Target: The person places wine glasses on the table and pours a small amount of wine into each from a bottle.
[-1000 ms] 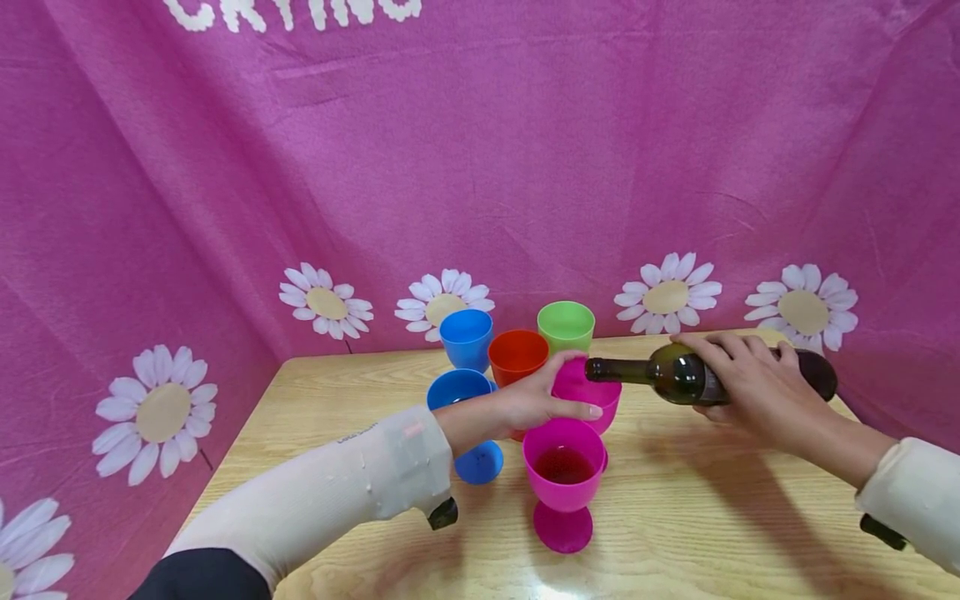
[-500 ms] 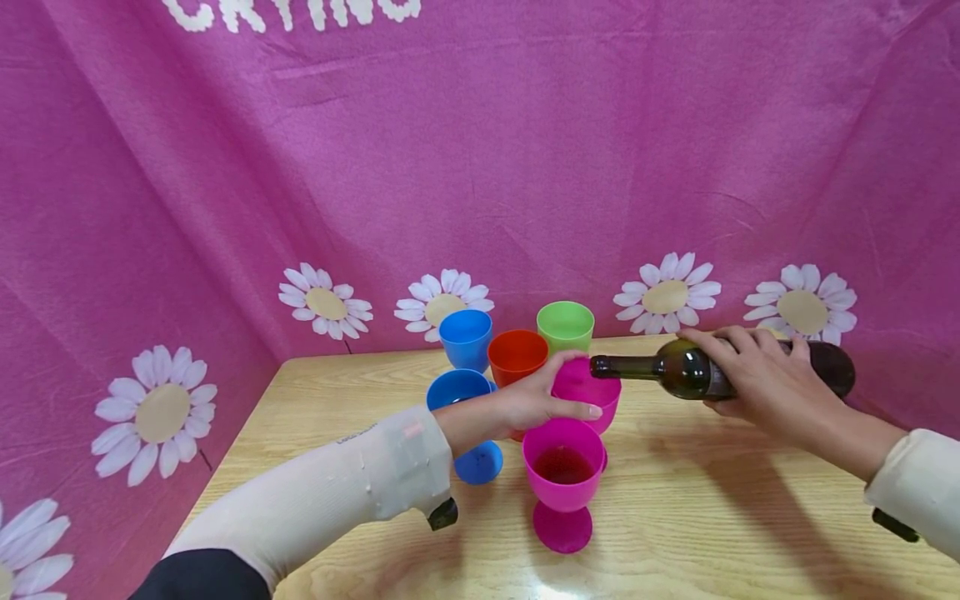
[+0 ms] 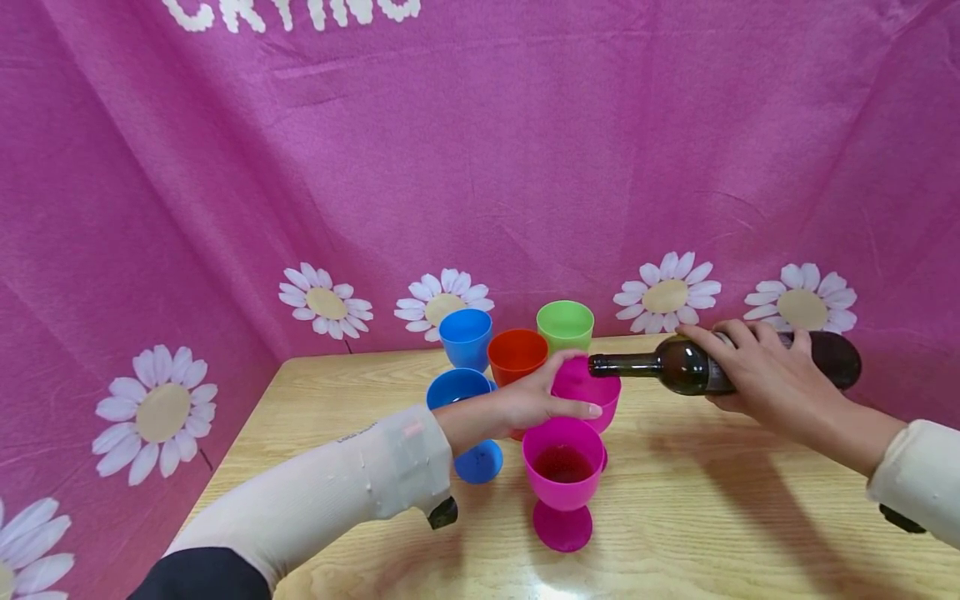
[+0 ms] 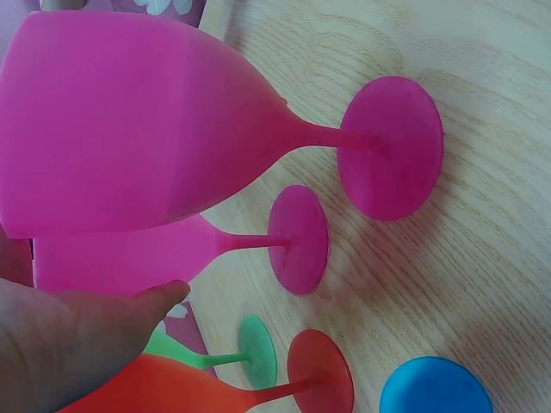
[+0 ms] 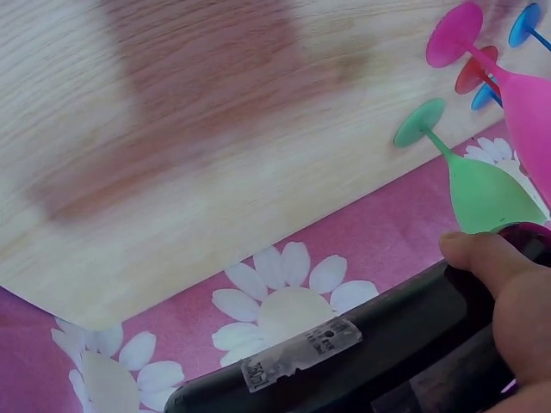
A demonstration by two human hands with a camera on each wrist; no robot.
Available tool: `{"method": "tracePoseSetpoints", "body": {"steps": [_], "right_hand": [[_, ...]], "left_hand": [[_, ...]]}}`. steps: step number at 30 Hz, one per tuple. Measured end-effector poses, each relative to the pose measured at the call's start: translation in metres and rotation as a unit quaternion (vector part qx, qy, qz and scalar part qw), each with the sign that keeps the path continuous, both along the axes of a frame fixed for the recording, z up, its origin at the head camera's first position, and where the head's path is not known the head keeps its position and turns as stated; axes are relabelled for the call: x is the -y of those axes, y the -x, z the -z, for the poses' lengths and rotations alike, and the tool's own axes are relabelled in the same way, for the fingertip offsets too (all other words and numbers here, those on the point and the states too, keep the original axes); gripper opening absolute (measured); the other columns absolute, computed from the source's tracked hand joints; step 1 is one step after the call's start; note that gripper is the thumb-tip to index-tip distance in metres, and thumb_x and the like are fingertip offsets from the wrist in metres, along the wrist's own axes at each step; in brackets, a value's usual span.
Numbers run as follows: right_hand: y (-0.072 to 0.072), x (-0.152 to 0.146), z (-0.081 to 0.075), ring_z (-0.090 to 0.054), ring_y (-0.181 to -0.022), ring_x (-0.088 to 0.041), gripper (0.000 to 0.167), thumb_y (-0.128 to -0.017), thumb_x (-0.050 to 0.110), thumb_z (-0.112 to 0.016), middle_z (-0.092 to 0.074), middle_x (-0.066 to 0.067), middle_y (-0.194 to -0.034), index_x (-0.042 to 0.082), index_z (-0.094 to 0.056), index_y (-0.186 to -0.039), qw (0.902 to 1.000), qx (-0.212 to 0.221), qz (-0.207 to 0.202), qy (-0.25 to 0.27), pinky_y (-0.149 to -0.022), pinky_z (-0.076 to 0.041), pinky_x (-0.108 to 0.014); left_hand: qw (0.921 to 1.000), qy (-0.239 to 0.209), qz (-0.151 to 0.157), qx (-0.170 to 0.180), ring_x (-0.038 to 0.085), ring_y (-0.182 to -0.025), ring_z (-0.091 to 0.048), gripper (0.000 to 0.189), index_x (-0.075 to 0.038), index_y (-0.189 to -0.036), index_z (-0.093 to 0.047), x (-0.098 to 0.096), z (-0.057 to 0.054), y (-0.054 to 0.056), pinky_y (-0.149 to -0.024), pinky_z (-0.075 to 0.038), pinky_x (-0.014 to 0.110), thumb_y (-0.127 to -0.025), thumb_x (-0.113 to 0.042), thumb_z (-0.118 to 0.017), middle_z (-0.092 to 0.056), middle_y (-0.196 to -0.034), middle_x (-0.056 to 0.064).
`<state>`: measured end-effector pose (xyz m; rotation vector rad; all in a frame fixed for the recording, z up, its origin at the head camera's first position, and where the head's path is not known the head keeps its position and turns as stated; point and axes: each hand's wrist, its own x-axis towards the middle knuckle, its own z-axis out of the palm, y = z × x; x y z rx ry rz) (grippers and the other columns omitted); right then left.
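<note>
My left hand (image 3: 536, 396) grips the bowl of the rear pink goblet (image 3: 581, 385), thumb on the near side and fingers behind. In the left wrist view that goblet (image 4: 297, 241) stands upright with its foot on the table. My right hand (image 3: 772, 375) holds a dark green wine bottle (image 3: 682, 368) lying nearly level, its mouth at the goblet's rim. The right wrist view shows the thumb along the bottle (image 5: 387, 331), which bears a small pale label. Nearer to me stands another pink goblet (image 3: 566, 498) with dark red liquid (image 3: 562, 465) in it.
A red goblet (image 3: 517, 352), a green goblet (image 3: 566, 323) and two blue goblets, one at the back (image 3: 467, 335) and one nearer (image 3: 478, 462), crowd around the left hand. Behind the wooden table (image 3: 360, 379) hangs a pink cloth (image 3: 480, 167) with daisies.
My right hand has shifted right and slightly up with the bottle, whose base end has risen while its mouth stays by the rear pink goblet. My left hand and the goblets have not moved.
</note>
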<state>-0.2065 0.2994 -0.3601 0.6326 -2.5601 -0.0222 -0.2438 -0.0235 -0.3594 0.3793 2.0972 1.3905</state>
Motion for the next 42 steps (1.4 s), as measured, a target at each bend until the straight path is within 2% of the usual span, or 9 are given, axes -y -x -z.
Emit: {"method": "tracePoseSetpoints", "body": {"steps": [8, 22, 37, 42], "right_hand": [[-0.0011, 0.0013, -0.0066, -0.058, -0.094, -0.046, 0.097, -0.064, 0.026, -0.098, -0.059, -0.018, -0.119, 0.026, -0.048, -0.148, 0.9999, -0.007, 0.008, -0.012, -0.069, -0.039, -0.079], [-0.0012, 0.0011, -0.0083, -0.058, -0.095, -0.046, 0.094, -0.065, 0.026, -0.096, -0.06, -0.018, -0.118, 0.026, -0.05, -0.146, 0.9998, -0.012, 0.009, -0.016, -0.069, -0.039, -0.078], [-0.0042, 0.0012, -0.0088, -0.058, -0.098, -0.047, 0.096, -0.065, 0.026, -0.097, -0.059, -0.018, -0.119, 0.026, -0.049, -0.148, 0.9997, -0.001, 0.011, -0.023, -0.069, -0.039, -0.079], [-0.0046, 0.0018, -0.0094, -0.058, -0.096, -0.047, 0.097, -0.064, 0.026, -0.097, -0.059, -0.017, -0.118, 0.026, -0.049, -0.147, 0.9997, -0.008, 0.01, -0.023, -0.069, -0.04, -0.078]], "left_hand": [[0.9999, 0.003, 0.002, -0.01, 0.027, -0.134, -0.045, 0.084, -0.041, -0.156, -0.03, -0.0012, 0.0003, 0.0007, -0.09, -0.06, 0.044, -0.091, -0.027, -0.08, -0.042, -0.148, 0.005], [0.9999, 0.006, 0.002, -0.012, 0.028, -0.136, -0.044, 0.084, -0.041, -0.156, -0.03, -0.0015, -0.0004, 0.0005, -0.091, -0.059, 0.045, -0.091, -0.029, -0.08, -0.04, -0.151, 0.006], [0.9991, 0.027, 0.005, -0.031, 0.029, -0.141, -0.04, 0.084, -0.042, -0.157, -0.029, -0.0001, 0.0014, -0.0006, -0.095, -0.058, 0.046, -0.091, -0.032, -0.08, -0.038, -0.156, 0.006], [0.9993, 0.017, 0.005, -0.033, 0.029, -0.14, -0.041, 0.083, -0.041, -0.157, -0.03, -0.0007, 0.0025, 0.0007, -0.097, -0.056, 0.045, -0.091, -0.031, -0.08, -0.038, -0.155, 0.007]]}}
